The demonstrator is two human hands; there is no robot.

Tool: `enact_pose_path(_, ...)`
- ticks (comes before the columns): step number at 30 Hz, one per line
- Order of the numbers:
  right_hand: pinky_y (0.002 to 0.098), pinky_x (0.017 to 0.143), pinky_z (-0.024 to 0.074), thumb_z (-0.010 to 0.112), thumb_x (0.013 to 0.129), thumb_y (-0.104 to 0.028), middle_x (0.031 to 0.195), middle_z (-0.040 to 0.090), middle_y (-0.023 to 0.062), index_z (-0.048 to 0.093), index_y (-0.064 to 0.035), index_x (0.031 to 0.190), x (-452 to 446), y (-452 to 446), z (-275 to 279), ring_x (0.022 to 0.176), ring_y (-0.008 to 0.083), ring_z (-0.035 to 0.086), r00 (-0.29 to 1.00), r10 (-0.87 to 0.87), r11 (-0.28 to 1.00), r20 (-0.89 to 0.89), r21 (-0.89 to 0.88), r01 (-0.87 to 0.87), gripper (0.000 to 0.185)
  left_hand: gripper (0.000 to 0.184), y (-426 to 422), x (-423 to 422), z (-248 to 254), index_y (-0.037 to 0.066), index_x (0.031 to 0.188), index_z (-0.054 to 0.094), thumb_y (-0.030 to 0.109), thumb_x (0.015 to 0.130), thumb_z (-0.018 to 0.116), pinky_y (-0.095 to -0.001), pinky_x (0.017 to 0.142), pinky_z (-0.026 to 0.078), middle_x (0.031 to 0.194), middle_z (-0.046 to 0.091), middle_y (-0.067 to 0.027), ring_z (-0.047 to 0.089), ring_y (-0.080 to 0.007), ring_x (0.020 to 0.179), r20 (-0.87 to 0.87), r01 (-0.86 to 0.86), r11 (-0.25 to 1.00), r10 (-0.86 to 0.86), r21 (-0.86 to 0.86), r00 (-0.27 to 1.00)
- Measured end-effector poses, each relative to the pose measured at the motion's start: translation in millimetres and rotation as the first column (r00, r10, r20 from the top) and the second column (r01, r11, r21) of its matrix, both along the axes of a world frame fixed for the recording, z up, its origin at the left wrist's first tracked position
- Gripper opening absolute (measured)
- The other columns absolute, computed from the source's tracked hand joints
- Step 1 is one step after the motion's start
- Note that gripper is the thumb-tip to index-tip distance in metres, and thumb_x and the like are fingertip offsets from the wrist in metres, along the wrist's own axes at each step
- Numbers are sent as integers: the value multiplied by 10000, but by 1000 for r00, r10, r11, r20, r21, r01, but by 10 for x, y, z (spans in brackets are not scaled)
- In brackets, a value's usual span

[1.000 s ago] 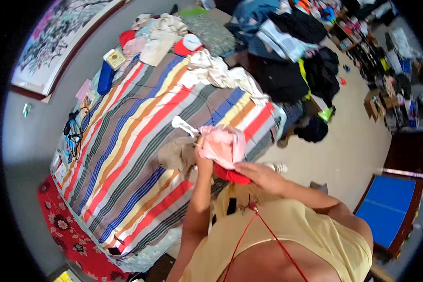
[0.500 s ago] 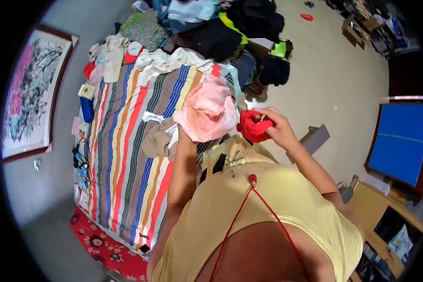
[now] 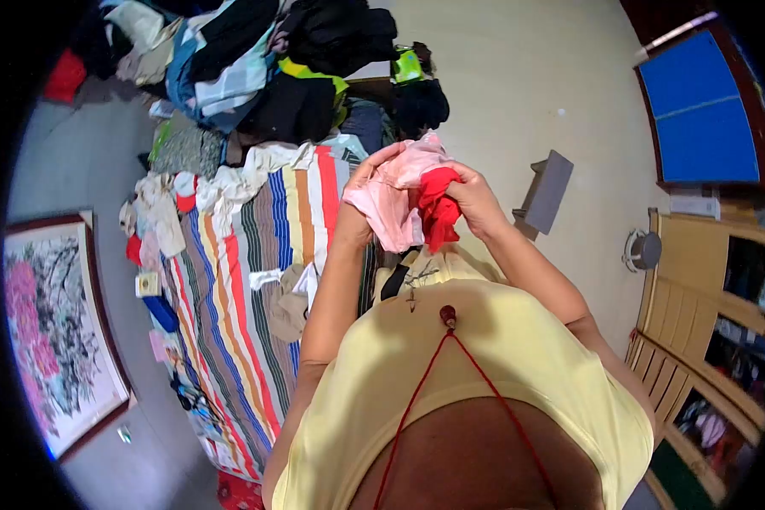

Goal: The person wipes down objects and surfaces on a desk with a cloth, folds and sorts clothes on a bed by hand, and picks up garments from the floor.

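In front of my chest I hold a soft pink cloth hat [image 3: 395, 200], crumpled and hanging in folds. My left hand [image 3: 361, 197] grips it from the left, with fingers along its upper edge. A bunched red cloth [image 3: 439, 208] lies against the hat's right side, pinched in my right hand [image 3: 478, 202]; its exact kind is hard to make out. Both hands are closed, and the two fabrics touch. Below and to the left, a khaki cap [image 3: 289, 310] and a small white cloth [image 3: 265, 279] rest on the striped bedsheet [image 3: 253, 234].
A big heap of clothes [image 3: 289, 110] covers the far end of the bed. White garments [image 3: 246, 178] and a red-and-white cap [image 3: 185, 189] lie along its edge. On the floor to the right stand a grey bench [image 3: 546, 191] and a round stool [image 3: 643, 251], near wooden shelving [image 3: 688, 280].
My right hand has brought the red cloth leftward against the pink hat. My left hand's fingers now show at the hat's top edge. The view has turned toward the right.
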State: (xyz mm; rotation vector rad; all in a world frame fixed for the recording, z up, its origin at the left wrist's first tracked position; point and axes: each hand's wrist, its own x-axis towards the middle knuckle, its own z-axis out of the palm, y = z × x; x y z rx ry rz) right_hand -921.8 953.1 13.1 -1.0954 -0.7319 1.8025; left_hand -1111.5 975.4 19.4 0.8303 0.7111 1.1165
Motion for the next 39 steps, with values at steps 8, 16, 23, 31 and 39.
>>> enact_pose_path(8, 230, 715, 494, 510, 872, -33, 941, 622, 15, 575, -56, 1057, 206, -72, 23, 782, 85, 600, 956, -292, 951, 24, 114, 288, 198, 272, 387, -167, -225, 36, 1034, 663, 8, 769, 615, -291, 794, 472, 1019, 620, -117, 593, -212, 948, -708, 130, 839, 351, 528, 613)
enact_pose_path(16, 279, 645, 538, 477, 863, 3, 884, 623, 82, 368, -101, 1386, 656, -57, -2, 700, 149, 637, 879, -350, 934, -324, -44, 356, 544, 527, 613, 469, -252, 41, 1188, 560, 489, 969, 390, -292, 864, 461, 1139, 600, -87, 594, -174, 978, -259, 214, 951, -270, -223, 928)
enact_pose_path(23, 272, 731, 526, 514, 826, 29, 1145, 593, 84, 277, -99, 1459, 1474, 80, -128, 809, 128, 620, 905, -263, 958, -334, 20, 286, 688, 499, 860, 1481, -166, 28, 1213, 535, 448, 948, 484, -324, 884, 485, 1147, 611, -109, 600, -202, 1042, 160, 364, 816, -327, -449, 931)
enact_pose_path(31, 211, 721, 487, 425, 775, 64, 1127, 603, 24, 378, -125, 1428, 2641, 336, 28, 823, 52, 561, 906, -412, 904, -93, 86, 419, 681, 227, 1264, 2623, -92, 46, 1104, 560, 127, 895, 595, -293, 776, 516, 974, 638, -35, 630, -144, 878, 58, 303, 879, -303, -369, 951)
enact_pose_path(39, 192, 721, 471, 377, 767, 90, 1129, 615, 27, 472, -90, 1363, 3370, 663, 38, 793, 54, 559, 857, -507, 857, 88, 153, 491, 630, 261, 1554, 3359, 19, 28, 1148, 553, 119, 911, 493, -269, 823, 469, 1011, 628, -46, 595, -115, 891, -39, 227, 967, -232, -112, 972)
